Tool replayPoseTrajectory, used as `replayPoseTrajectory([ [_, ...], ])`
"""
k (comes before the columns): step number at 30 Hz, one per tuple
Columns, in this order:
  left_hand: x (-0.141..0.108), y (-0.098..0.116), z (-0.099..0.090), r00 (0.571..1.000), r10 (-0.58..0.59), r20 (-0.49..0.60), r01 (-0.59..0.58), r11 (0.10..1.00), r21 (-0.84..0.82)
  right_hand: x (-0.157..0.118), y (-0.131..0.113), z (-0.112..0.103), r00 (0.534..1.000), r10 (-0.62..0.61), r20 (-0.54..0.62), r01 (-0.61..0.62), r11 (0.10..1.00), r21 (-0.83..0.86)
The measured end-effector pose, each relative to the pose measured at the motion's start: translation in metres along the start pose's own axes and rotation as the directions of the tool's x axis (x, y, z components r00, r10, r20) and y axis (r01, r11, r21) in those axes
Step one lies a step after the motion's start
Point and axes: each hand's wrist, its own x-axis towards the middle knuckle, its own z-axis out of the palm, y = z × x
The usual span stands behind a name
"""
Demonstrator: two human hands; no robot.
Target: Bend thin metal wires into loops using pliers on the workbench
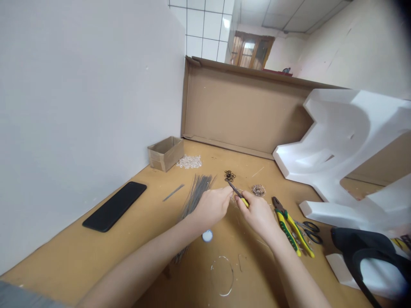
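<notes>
My right hand [258, 212] is wrapped round yellow-handled pliers [237, 192], whose dark tips point up and left toward a small pile of black rings [229, 175]. Close beside it, my left hand [214, 205] is closed in a pinch near the pliers; what its fingers hold is too small to make out. Under and behind my left hand lies a bundle of thin grey wires [195, 192]. A coil of silvery wire [258, 190] sits just beyond my right hand. Nearer my body are a round white disc [207, 235] and a wire loop [222, 276].
A small cardboard box [166, 154] stands by clear beads [189, 161] at the back left. A black phone [114, 206] lies left. At right are green-yellow pliers [290, 226], black-handled scissors [310, 231] and white foam [321, 171]. A large cardboard tray [244, 109] stands behind.
</notes>
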Motion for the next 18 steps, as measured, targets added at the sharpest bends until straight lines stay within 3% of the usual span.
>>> replayPoseTrajectory([
  [3, 0.001, 0.0, -0.002, 0.999, -0.011, 0.034, 0.015, 0.991, -0.129, 0.002, 0.006, -0.007, 0.992, -0.097, 0.085, 0.076, 0.972, 0.222],
  [5, 0.003, -0.001, -0.004, 0.991, -0.056, 0.122, 0.095, 0.935, -0.341, 0.004, 0.01, -0.011, 0.974, -0.175, 0.146, 0.105, 0.912, 0.397],
  [9, 0.008, -0.004, -0.005, 0.929, -0.065, 0.364, 0.324, 0.621, -0.714, 0.006, 0.014, -0.018, 0.933, -0.274, 0.235, 0.058, 0.757, 0.651],
  [13, 0.01, -0.009, -0.006, 0.898, -0.018, 0.44, 0.416, 0.363, -0.834, 0.005, 0.012, -0.02, 0.917, -0.33, 0.226, 0.069, 0.686, 0.724],
  [18, 0.01, -0.011, -0.005, 0.872, 0.019, 0.488, 0.476, 0.197, -0.857, 0.004, 0.009, -0.019, 0.935, -0.307, 0.175, 0.134, 0.767, 0.628],
])
